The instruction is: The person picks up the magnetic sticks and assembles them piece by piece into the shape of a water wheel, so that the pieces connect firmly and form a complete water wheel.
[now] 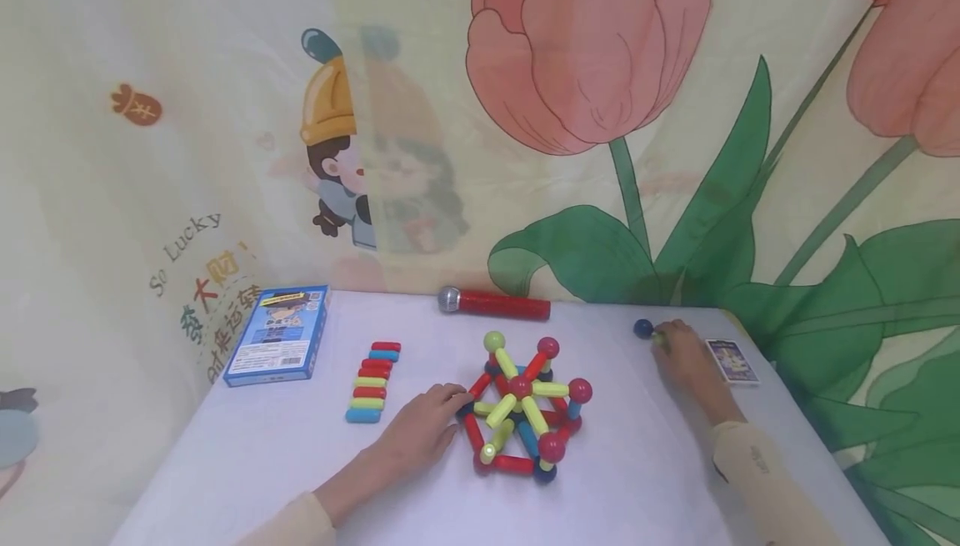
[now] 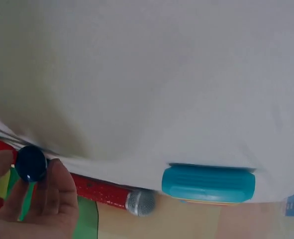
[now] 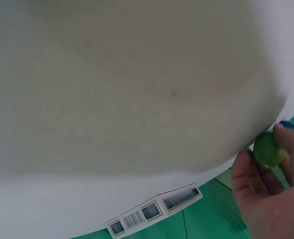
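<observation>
A structure of magnetic rods and balls [image 1: 520, 387] in red, yellow-green and blue stands near the middle of the table. My left hand [image 1: 418, 431] is at its left corner, with thumb and fingers around a dark blue ball [image 2: 31, 163] joined to a red rod. Over on the right, my right hand [image 1: 686, 363] pinches a green ball [image 3: 267, 151] between thumb and fingers. Just beyond that ball is a loose dark blue ball [image 1: 643, 328]; whether the two touch I cannot tell.
Loose red, yellow-green and blue rods [image 1: 370, 393] lie in a column left of the structure. A red microphone [image 1: 498, 304] lies along the back edge. At the back left is a blue box [image 1: 277, 336]; a small card box [image 1: 732, 361] lies right of my right hand.
</observation>
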Available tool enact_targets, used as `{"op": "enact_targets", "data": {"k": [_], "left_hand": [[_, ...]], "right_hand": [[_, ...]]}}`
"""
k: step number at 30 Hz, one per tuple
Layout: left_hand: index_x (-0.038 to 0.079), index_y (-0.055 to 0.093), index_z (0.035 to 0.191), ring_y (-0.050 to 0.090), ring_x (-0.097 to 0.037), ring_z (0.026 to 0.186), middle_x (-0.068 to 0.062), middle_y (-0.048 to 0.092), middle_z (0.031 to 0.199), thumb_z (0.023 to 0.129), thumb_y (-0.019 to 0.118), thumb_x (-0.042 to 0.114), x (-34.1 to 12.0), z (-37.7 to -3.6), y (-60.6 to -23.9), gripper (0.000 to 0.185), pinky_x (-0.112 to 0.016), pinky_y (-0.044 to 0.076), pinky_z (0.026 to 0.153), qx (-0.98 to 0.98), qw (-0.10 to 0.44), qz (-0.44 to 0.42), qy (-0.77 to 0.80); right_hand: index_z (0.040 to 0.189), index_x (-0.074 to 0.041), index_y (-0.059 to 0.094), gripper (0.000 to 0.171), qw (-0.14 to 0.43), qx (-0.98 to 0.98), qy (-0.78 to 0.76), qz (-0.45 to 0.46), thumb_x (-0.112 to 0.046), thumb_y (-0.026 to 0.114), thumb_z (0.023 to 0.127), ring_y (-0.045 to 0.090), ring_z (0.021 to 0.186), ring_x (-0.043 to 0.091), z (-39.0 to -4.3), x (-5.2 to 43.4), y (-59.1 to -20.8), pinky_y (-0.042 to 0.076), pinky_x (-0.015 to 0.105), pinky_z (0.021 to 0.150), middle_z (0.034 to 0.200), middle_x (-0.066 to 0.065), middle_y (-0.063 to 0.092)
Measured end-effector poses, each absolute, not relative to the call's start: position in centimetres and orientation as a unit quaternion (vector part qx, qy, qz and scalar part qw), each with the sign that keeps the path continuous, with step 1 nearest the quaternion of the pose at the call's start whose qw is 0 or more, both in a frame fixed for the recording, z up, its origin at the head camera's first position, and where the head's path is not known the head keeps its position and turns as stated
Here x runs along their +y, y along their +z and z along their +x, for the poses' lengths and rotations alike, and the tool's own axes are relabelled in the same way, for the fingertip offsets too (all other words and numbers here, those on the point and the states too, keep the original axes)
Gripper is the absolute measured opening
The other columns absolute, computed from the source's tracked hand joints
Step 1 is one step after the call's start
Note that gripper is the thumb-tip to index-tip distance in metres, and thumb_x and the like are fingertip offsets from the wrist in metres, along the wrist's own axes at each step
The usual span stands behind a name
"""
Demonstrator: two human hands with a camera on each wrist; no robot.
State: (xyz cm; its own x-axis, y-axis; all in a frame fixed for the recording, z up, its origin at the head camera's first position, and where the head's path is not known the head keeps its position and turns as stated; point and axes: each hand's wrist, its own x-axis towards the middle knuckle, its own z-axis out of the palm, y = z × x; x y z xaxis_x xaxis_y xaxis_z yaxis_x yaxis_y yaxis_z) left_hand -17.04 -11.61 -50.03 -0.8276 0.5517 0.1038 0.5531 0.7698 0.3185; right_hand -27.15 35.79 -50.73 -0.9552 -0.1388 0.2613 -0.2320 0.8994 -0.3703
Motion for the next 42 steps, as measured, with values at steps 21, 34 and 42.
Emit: {"op": "enact_targets", "data": {"k": [21, 34, 42], "left_hand": [[0.014, 0.073, 0.127, 0.065, -0.017, 0.099, -0.005, 0.070, 0.115, 0.089, 0.091, 0.017, -11.3, -16.7, -49.7, 0.042, -0.030, 0.060, 0.082, -0.941, 0.057, -0.310, -0.124], [0.013, 0.072, 0.126, 0.063, -0.017, 0.099, -0.004, 0.070, 0.115, 0.090, 0.090, 0.016, -11.4, -16.7, -50.3, 0.041, -0.028, 0.059, 0.082, -0.934, 0.056, -0.326, -0.132], [0.012, 0.072, 0.128, 0.063, -0.017, 0.099, -0.005, 0.070, 0.117, 0.089, 0.090, 0.015, -11.4, -16.4, -49.7, 0.043, -0.030, 0.060, 0.083, -0.940, 0.045, -0.311, -0.130]], "right_hand": [[0.126, -0.015, 0.076, 0.045, 0.125, -0.877, 0.300, 0.353, -0.011, 0.094, 0.085, 0.065, 0.099, 0.008, -14.0, 20.8, -38.3, 0.060, 0.023, 0.078, 0.112, -0.008, 0.075], [0.126, -0.022, 0.079, 0.038, -0.006, -0.850, 0.076, 0.521, -0.026, 0.090, 0.090, 0.067, 0.120, 0.007, -13.5, 11.9, -40.5, 0.051, 0.033, 0.112, 0.121, -0.012, 0.077], [0.127, -0.022, 0.079, 0.039, -0.029, -0.851, 0.068, 0.519, -0.025, 0.090, 0.090, 0.066, 0.122, 0.008, -13.9, 12.1, -41.0, 0.052, 0.030, 0.110, 0.124, -0.012, 0.076]]}}
